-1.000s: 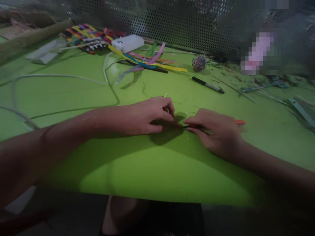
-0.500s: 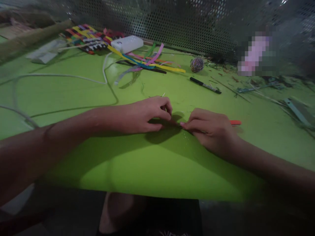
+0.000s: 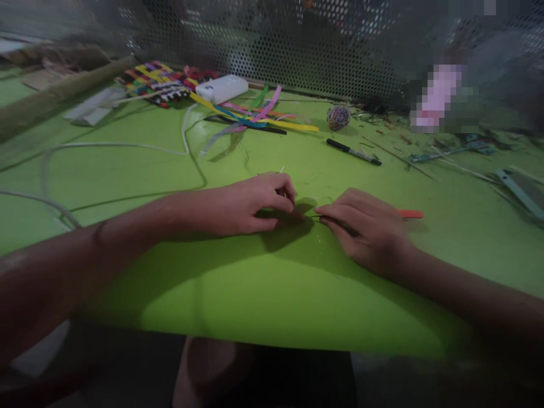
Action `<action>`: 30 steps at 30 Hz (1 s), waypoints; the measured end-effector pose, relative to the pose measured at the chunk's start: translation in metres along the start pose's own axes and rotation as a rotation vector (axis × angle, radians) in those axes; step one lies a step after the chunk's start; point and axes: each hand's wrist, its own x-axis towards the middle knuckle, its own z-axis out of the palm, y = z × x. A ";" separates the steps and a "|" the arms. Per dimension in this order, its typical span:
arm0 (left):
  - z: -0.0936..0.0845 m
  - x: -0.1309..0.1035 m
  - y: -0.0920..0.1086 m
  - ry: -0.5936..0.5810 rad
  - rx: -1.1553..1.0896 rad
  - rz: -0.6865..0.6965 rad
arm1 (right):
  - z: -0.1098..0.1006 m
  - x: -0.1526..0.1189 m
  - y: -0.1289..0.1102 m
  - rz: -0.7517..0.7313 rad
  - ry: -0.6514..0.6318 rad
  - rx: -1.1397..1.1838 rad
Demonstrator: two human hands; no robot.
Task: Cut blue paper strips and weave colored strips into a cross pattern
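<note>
My left hand [image 3: 266,204] rests on the green table [image 3: 238,294], fingers curled and drawn together around something too small and shaded to make out. To its right my right hand [image 3: 368,224] has thumb and forefinger close together at a thin dark strand [image 3: 315,216] that runs toward the left fingertips. A red-orange handle [image 3: 411,214] sticks out from behind the right hand; the rest of it is hidden. A small gap separates the two hands.
Behind the hands lie colored strips [image 3: 255,116], a black pen [image 3: 353,152], a ball of mixed strands [image 3: 339,117] and a white box [image 3: 223,89]. A woven piece [image 3: 157,82] and a white cable [image 3: 119,144] are at the left, a pale blue tool [image 3: 521,192] at the right.
The right thumb has separated slightly from the forefinger, and more of the thin strand shows between the hands. The view has shifted a little, so the table items appear slightly lower.
</note>
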 end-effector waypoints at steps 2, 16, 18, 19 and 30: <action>-0.001 0.000 0.003 0.006 0.021 -0.003 | -0.001 0.001 0.000 0.002 -0.004 -0.014; 0.014 0.004 0.006 0.248 0.039 -0.073 | -0.007 0.004 -0.009 -0.141 0.061 -0.129; 0.018 0.006 0.009 0.279 0.053 -0.075 | -0.006 0.003 -0.009 -0.143 0.062 -0.115; 0.020 0.006 0.011 0.293 0.074 -0.071 | -0.005 0.003 -0.009 -0.147 0.059 -0.107; 0.032 0.014 0.017 0.293 0.367 -0.006 | 0.003 0.003 -0.010 -0.159 0.007 -0.186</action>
